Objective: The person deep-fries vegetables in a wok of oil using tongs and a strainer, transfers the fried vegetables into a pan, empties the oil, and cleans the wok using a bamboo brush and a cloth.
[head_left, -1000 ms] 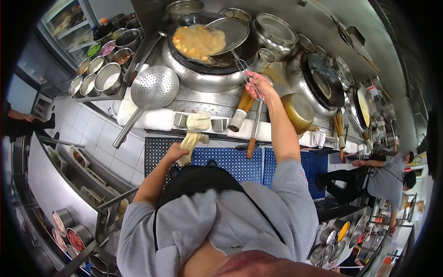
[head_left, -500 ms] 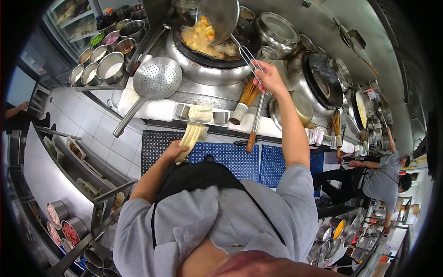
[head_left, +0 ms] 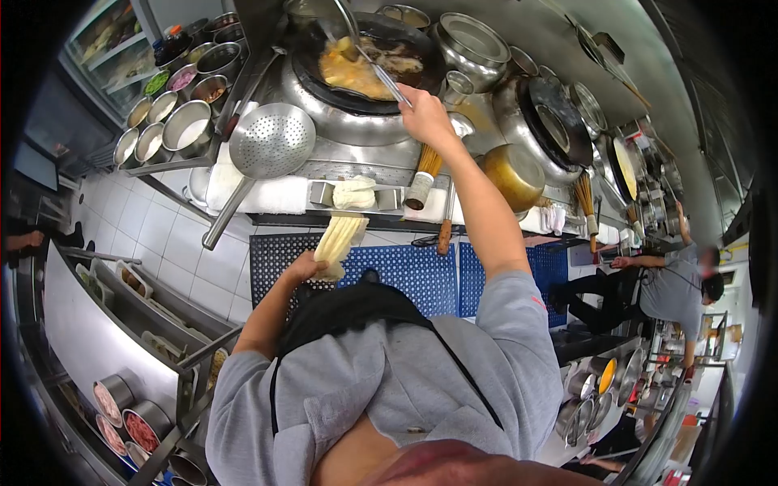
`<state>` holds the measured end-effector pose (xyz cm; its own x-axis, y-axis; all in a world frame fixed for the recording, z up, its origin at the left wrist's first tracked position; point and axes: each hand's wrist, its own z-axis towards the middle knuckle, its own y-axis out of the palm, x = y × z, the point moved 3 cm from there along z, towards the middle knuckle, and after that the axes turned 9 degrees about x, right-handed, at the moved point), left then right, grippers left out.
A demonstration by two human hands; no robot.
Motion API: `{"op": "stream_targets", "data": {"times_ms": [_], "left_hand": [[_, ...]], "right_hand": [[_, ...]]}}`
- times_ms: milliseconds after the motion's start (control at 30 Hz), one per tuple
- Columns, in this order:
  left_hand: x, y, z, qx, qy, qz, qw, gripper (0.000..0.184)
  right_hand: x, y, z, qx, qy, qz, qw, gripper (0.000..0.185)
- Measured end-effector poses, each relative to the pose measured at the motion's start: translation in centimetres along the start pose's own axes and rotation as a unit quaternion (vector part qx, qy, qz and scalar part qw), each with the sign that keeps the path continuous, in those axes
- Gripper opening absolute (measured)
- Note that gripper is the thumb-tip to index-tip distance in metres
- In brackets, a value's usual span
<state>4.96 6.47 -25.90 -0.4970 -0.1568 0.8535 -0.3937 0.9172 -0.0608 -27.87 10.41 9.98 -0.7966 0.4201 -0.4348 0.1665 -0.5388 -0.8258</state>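
Stretching far and left from the right hand (head_left: 428, 120), the thin steel handle (head_left: 384, 78) of a round metal strainer (head_left: 350, 18) slants across a big black wok (head_left: 336, 96). The right hand is closed around the grip end, above the wok's near right side. From there the strainer lies far and left, along the handle's long axis, and this hand is much the nearer one. The left hand (head_left: 306, 266) is well apart from it, near and left, this side of the steel surface (head_left: 356, 154), gripping a pale yellow folded cloth (head_left: 342, 241) that hangs out between the fingers towards the far right.

The strainer is tipped up so steeply that it shows mostly as a narrow, shiny rim; its upper part runs out of view, and whether anything is left in its bowl cannot be told. Beneath, the wok holds yellow, frothy liquid (head_left: 350, 71) on its left side, with darker liquid to the right.

Nearer on the surface, a bunched cream cloth (head_left: 354, 193) sits between small steel boxes. Left of it, a wide perforated steel ladle (head_left: 272, 140) points its handle near and left; right of it lies a bamboo brush (head_left: 423, 178), bristles far.
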Motion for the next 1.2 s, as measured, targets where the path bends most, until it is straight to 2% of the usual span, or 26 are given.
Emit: {"op": "stream_targets", "data": {"times_ms": [33, 67, 133, 167, 267, 400, 500, 600, 633, 700, 833, 933, 967, 1067, 1100, 1167, 1200], "left_hand": [[-0.3, 0.1, 0.1, -0.003, 0.016, -0.012, 1.000, 0.031], [-0.5, 0.1, 0.2, -0.006, 0.032, -0.023, 0.999, 0.031], [-1.5, 0.1, 0.9, 0.008, 0.030, 0.008, 0.999, 0.030], [-1.9, -0.1, 1.2, 0.017, 0.029, 0.023, 0.999, 0.030], [-1.6, -0.1, 0.9, 0.021, -0.002, -0.007, 1.000, 0.028], [-1.7, -1.0, 0.9, 0.018, -0.039, 0.024, 0.999, 0.032], [-3.6, -2.3, 2.1, -0.023, -0.067, 0.107, 0.992, 0.035], [-0.8, -2.3, -0.6, -0.013, -0.066, 0.053, 0.996, 0.037], [-2.0, -2.5, 0.0, -0.040, -0.098, 0.030, 0.994, 0.037], [-2.3, -2.8, 0.4, -0.058, -0.102, 0.034, 0.992, 0.037], [-1.6, -3.1, -0.1, -0.072, -0.098, 0.130, 0.984, 0.039], [0.8, -2.9, -1.8, -0.037, -0.086, 0.197, 0.976, 0.041], [0.2, -2.8, -1.8, -0.036, -0.073, 0.151, 0.985, 0.042], [-3.2, -2.8, -0.9, -0.008, -0.035, 0.124, 0.992, 0.042], [-4.6, -3.1, 0.0, 0.013, -0.023, 0.190, 0.981, 0.043], [0.4, -2.2, -2.0, 0.049, -0.039, 0.272, 0.960, 0.037], [2.1, -1.4, -2.4, 0.036, 0.011, 0.196, 0.980, 0.030]], "right_hand": [[0.0, 0.4, -0.2, 0.042, -0.069, 0.018, 0.997, 0.048], [0.9, 0.8, -0.4, -0.019, 0.019, 0.079, 0.996, 0.047], [-0.3, -0.4, -1.9, -0.136, 0.191, 0.203, 0.951, 0.046], [-0.4, -0.9, -2.6, -0.137, 0.196, 0.226, 0.944, 0.046], [2.9, -1.7, -3.8, -0.137, 0.210, 0.195, 0.948, 0.046], [4.4, -5.6, -5.3, -0.132, 0.232, 0.111, 0.957, 0.043], [5.3, -7.0, -5.7, -0.115, 0.244, 0.088, 0.959, 0.044], [6.2, -6.2, -5.4, -0.093, 0.245, 0.085, 0.961, 0.043], [6.5, -5.6, -5.1, -0.087, 0.249, 0.077, 0.961, 0.042], [6.8, -3.9, -3.8, -0.075, 0.257, 0.062, 0.962, 0.041], [6.8, -1.4, -0.3, 0.001, 0.202, 0.053, 0.978, 0.039], [6.9, -0.9, 1.3, 0.038, 0.140, 0.014, 0.989, 0.040], [6.9, -1.0, 1.6, 0.053, 0.119, 0.001, 0.992, 0.040], [5.1, -2.5, 2.0, 0.085, 0.064, -0.045, 0.993, 0.041], [4.6, -2.5, 2.0, 0.085, 0.057, -0.075, 0.992, 0.041], [6.4, -0.1, 2.6, 0.047, 0.033, -0.157, 0.986, 0.023], [7.5, 1.6, 2.6, 0.062, 0.034, -0.197, 0.978, 0.018]]}}
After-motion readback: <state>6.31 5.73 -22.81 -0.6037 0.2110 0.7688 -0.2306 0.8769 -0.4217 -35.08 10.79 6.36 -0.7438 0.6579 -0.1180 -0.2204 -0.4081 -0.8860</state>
